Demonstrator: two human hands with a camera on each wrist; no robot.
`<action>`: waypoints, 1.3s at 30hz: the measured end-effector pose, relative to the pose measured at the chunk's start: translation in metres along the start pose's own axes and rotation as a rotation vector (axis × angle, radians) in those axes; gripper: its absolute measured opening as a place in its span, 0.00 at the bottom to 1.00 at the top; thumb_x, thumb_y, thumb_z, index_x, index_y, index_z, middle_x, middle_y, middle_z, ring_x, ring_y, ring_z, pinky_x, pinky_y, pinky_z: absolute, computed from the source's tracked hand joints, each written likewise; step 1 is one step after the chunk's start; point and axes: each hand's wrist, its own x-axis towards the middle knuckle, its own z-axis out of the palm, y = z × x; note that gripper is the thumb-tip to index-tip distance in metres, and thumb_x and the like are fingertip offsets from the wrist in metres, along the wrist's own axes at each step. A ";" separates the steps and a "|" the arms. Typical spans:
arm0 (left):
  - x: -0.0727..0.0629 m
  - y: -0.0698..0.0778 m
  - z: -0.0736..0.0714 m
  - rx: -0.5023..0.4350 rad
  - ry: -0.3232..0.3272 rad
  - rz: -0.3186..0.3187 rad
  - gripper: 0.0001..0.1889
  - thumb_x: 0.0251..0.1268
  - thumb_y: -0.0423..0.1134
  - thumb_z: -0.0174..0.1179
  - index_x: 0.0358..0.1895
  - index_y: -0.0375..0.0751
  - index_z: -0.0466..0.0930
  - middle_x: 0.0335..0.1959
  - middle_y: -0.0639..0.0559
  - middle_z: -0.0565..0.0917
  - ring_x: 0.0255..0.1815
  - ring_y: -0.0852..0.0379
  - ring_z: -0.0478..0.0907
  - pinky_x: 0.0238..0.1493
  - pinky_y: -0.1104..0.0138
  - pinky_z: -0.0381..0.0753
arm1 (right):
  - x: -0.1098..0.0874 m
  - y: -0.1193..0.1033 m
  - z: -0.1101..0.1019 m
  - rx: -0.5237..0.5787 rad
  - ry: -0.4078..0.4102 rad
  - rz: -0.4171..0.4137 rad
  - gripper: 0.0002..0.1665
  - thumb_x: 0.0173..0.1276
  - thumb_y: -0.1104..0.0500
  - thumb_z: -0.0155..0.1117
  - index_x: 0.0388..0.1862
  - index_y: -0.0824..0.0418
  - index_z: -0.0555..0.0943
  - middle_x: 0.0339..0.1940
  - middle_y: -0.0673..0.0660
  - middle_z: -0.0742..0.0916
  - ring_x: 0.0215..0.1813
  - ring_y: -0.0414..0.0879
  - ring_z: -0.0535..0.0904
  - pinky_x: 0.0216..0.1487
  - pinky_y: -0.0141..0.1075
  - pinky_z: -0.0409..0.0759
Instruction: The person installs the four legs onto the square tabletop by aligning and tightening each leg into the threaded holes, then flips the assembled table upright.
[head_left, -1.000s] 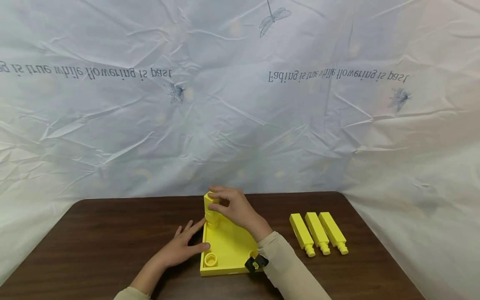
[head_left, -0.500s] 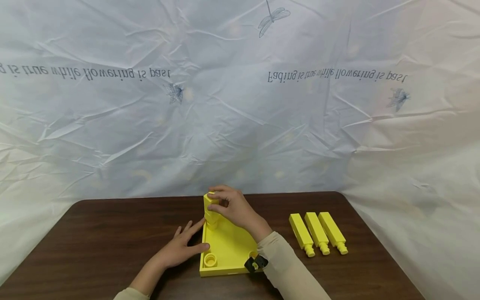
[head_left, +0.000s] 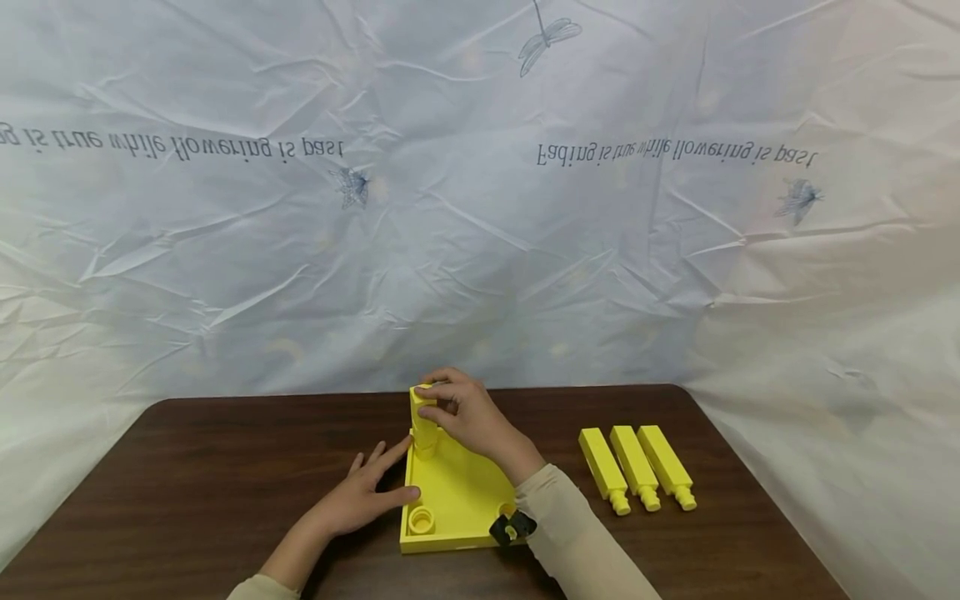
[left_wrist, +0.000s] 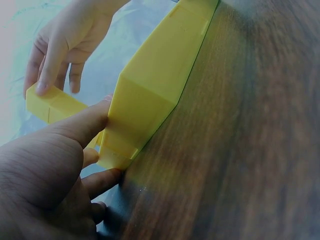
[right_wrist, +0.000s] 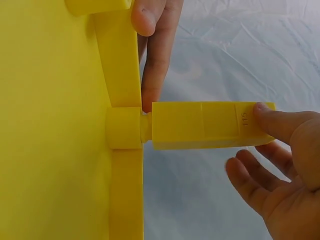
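Note:
A yellow square peg [right_wrist: 200, 125] with "115" marked on one face stands upright at the far left corner of a shallow yellow tray [head_left: 457, 487]. In the right wrist view its narrow neck enters a round socket [right_wrist: 124, 128], with a short stretch of neck showing. My right hand [head_left: 467, 410] pinches the peg near its top between thumb and fingers. On the tray's left side, my left hand [head_left: 365, 498] lies with fingers extended, its thumb over the rim and fingertips against the outer wall. Another round socket [head_left: 422, 521] shows at the near left corner.
Three more yellow pegs [head_left: 636, 468] with stepped ends lie side by side on the brown wooden table [head_left: 225, 467], right of the tray. A black wrist device [head_left: 513, 527] covers part of the near right corner. A pale printed cloth [head_left: 450, 250] hangs behind the table.
The peg has turned slightly about its upright axis in my right hand, so a different face shows forward. My left hand and the tray have stayed in place.

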 end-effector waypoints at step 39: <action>-0.001 0.000 0.000 0.014 -0.007 -0.031 0.44 0.77 0.55 0.64 0.87 0.48 0.51 0.86 0.34 0.50 0.84 0.28 0.27 0.70 0.21 0.27 | -0.003 -0.003 0.002 0.007 -0.047 0.049 0.25 0.77 0.60 0.69 0.70 0.66 0.81 0.73 0.66 0.79 0.58 0.54 0.85 0.52 0.34 0.85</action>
